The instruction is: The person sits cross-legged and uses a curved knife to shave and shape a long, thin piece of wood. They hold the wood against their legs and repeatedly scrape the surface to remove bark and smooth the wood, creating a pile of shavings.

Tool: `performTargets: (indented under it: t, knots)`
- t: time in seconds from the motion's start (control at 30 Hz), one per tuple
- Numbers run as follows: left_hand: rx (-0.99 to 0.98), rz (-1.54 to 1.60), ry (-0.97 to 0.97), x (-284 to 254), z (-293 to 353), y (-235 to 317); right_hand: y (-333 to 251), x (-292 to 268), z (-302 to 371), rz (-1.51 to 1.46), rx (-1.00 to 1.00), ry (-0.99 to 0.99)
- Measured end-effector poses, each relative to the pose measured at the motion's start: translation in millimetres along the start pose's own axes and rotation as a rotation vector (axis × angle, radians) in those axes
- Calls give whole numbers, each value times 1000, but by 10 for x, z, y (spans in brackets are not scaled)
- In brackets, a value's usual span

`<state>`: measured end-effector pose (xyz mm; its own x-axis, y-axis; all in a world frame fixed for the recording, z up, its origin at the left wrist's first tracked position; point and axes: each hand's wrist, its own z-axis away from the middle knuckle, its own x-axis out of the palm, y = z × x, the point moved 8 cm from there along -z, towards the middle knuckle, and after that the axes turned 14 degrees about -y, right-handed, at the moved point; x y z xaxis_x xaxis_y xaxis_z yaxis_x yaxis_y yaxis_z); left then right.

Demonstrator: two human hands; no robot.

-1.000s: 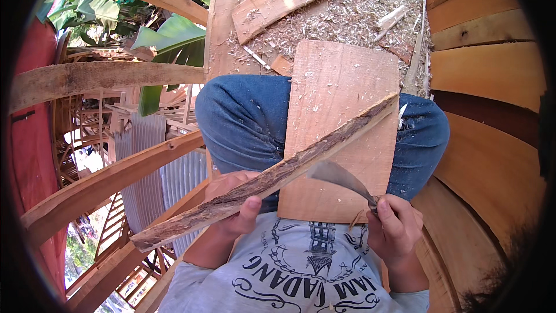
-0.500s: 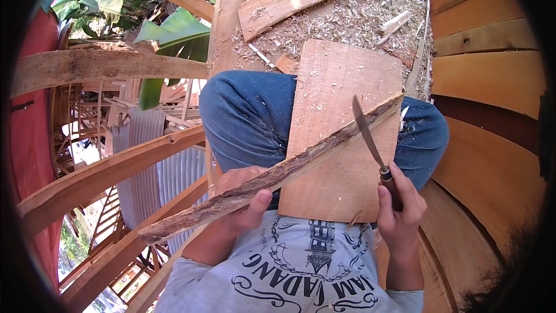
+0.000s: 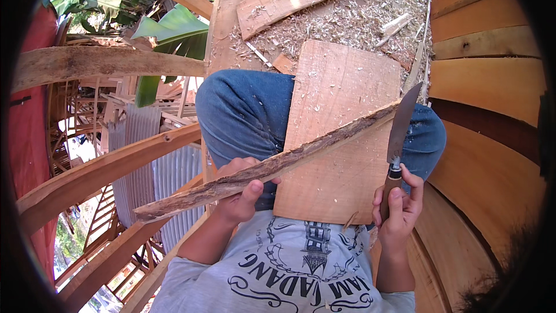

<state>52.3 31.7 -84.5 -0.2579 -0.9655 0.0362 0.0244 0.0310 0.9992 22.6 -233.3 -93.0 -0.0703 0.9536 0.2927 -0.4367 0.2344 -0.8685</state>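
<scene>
The knife (image 3: 396,149) stands further to the right than in the earlier frame: its blade, there slanting over the board (image 3: 341,87), now rises along the board's right edge, tip upward. The stick (image 3: 272,168) shows little change, its left end only slightly higher.

The stick crosses above the board on a slant, from the upper right edge to well past the left edge, bark showing along its length. The blade covers its right end from view; whether the two touch, I cannot tell.

Just left of the board, the left hand (image 3: 238,204) is closed around the stick, thumb on the near side and fingers passing beneath. At the board's lower right corner, the right hand (image 3: 399,208) is closed around the knife's brown handle, thumb against it.

The board rests across the lap, over the jeans (image 3: 243,110), its lower edge against the grey shirt (image 3: 278,272). Small shavings (image 3: 359,26) dot it and lie thickly beyond its far edge, where a long offcut (image 3: 289,3) also lies. Wooden planks (image 3: 486,87) form a wall right of the board; rails (image 3: 110,66) and a large green leaf (image 3: 179,35) are to its left.
</scene>
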Motion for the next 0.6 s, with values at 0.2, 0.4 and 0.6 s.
performTargets:
  t: [0.2,0.4,0.6]
  knots:
    - [-8,-23,-11,-14,-21,6,-5,2,8,30,27,-118]
    - [0,-10,-29,18,-33,-15,139,39,18,93,136,-177]
    - [-39,-74,-46,-5,-31,-79,96,-105,-1,-28,64,-26]
